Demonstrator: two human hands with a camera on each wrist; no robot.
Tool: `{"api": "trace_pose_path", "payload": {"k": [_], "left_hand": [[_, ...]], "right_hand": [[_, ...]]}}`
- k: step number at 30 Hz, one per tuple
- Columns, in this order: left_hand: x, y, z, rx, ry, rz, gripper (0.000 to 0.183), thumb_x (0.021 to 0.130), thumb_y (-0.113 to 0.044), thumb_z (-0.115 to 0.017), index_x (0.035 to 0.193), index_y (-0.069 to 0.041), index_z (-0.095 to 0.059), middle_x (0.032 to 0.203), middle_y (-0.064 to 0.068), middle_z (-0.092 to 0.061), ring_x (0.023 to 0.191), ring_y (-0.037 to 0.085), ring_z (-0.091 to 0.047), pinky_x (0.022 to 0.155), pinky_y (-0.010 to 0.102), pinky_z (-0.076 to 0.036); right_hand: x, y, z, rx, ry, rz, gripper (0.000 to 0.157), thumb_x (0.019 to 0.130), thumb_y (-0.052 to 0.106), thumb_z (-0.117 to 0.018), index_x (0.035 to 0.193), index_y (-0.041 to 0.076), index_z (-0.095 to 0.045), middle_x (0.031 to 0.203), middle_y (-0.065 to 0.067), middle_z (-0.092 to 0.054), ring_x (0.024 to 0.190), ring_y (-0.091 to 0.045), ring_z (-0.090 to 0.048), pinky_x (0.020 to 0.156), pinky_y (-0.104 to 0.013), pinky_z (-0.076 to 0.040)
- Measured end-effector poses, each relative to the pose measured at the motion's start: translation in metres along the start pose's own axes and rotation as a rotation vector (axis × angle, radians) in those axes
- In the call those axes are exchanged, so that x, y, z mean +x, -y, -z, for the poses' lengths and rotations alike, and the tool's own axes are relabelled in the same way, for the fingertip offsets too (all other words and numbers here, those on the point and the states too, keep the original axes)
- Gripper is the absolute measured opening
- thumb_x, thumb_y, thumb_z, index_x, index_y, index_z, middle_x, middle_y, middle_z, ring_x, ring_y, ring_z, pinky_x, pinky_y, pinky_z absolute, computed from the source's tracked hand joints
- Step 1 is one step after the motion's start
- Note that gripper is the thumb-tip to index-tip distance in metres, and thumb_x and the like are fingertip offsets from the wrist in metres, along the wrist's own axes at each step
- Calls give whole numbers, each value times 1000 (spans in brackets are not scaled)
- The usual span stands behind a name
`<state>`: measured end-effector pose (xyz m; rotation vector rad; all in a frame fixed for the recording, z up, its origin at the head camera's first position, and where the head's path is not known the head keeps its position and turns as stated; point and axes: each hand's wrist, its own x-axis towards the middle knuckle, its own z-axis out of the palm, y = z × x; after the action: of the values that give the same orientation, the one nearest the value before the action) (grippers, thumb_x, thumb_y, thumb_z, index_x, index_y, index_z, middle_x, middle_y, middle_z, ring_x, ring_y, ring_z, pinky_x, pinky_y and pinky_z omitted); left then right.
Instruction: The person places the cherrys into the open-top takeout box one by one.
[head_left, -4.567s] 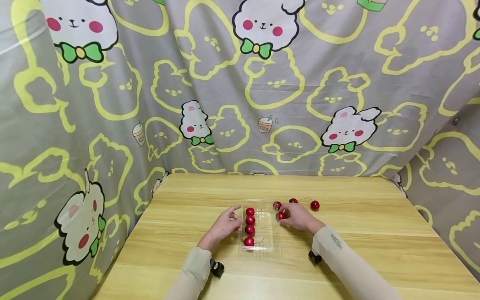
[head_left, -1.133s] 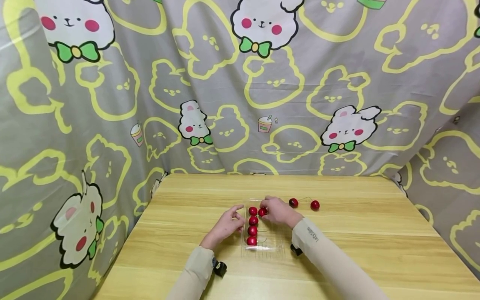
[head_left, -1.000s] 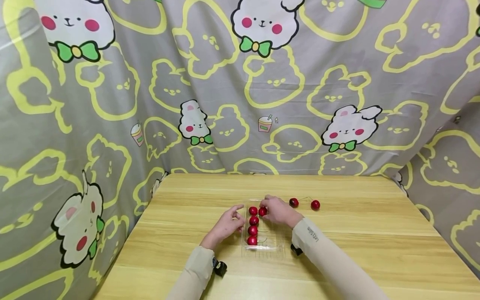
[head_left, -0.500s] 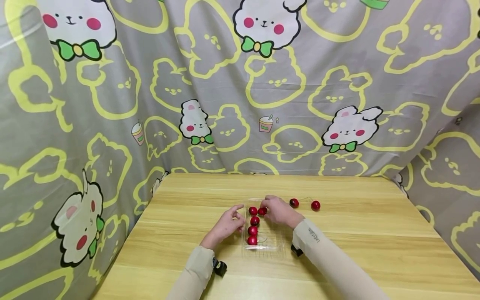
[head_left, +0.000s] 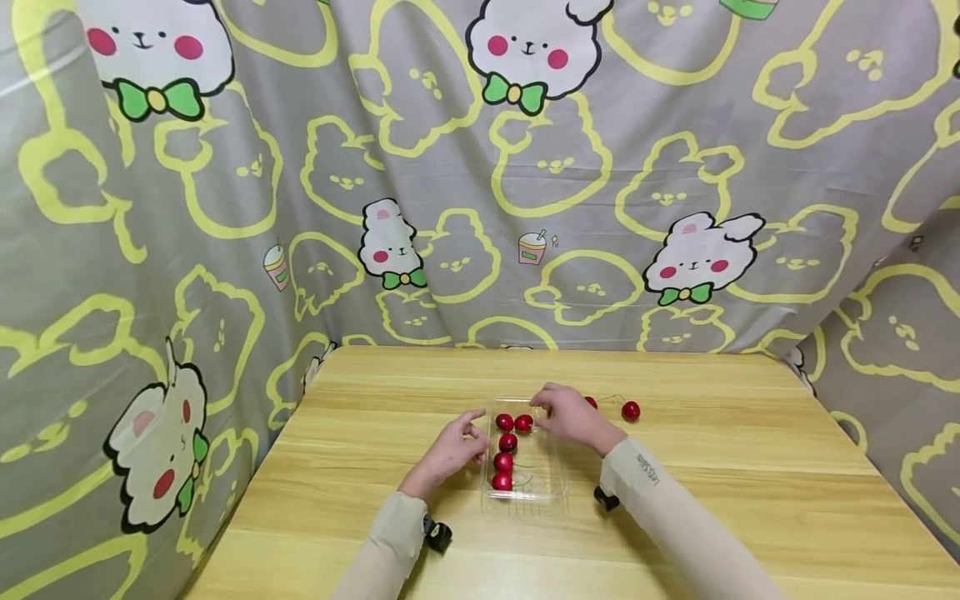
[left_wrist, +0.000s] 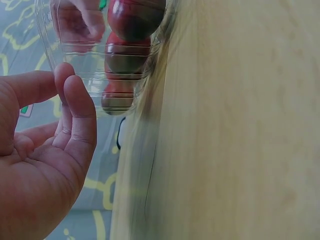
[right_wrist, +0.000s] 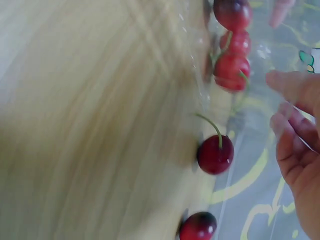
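Note:
A clear plastic box [head_left: 547, 467] stands mid-table, with several red cherries [head_left: 504, 462] in a column along its left wall. Beside the far end of that column lies another cherry [head_left: 523, 423] inside the box. My left hand [head_left: 452, 450] is at the left wall; in the left wrist view its thumb and curled fingertips meet at the box's rim. My right hand [head_left: 577, 417] hovers by the far right rim, fingers loosely bent and holding nothing. In the right wrist view the thumb and fingers [right_wrist: 300, 90] are apart from the cherries.
On the wooden table [head_left: 712, 483], right of the box, lie a stemmed cherry [head_left: 631, 411] and a second cherry [head_left: 591, 402] partly hidden by my right hand. A patterned grey curtain [head_left: 450, 183] hangs behind the table and at its sides.
My right hand has carried a cherry from right of the box to its far end, let it go, and drawn back right. The left hand stays at the box, which has shifted slightly.

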<state>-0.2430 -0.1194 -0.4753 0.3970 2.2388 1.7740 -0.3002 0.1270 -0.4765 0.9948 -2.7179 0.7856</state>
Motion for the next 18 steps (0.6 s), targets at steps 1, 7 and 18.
{"api": "trace_pose_path", "payload": {"k": [1,7,18], "left_hand": [[2,4,0,-4,-2,0,60,88,6,-56,142,10,-29,89,20,-56,67,20,-60,66,36,-56],[10,23,3,11,-12,13,62,89,2,-57,144,5,-29,86,11,-56,66,14,-59,64,29,-56],[8,25,5,29,-25,31,61,90,-2,-58,144,2,-31,86,9,-56,68,16,-60,66,31,-56]], "right_hand": [[-2,-1,2,10,-10,-5,27,78,7,-76,103,0,-68,92,-9,-62,79,-19,-59,68,-30,-52],[-16,-10,18,70,-68,-64,25,78,7,-77,101,0,-69,88,-9,-63,80,-23,-59,66,-30,-51],[-41,-40,32,129,-55,-191,27,80,5,-74,105,-4,-67,89,-9,-62,76,-19,-58,65,-29,-50]]}}
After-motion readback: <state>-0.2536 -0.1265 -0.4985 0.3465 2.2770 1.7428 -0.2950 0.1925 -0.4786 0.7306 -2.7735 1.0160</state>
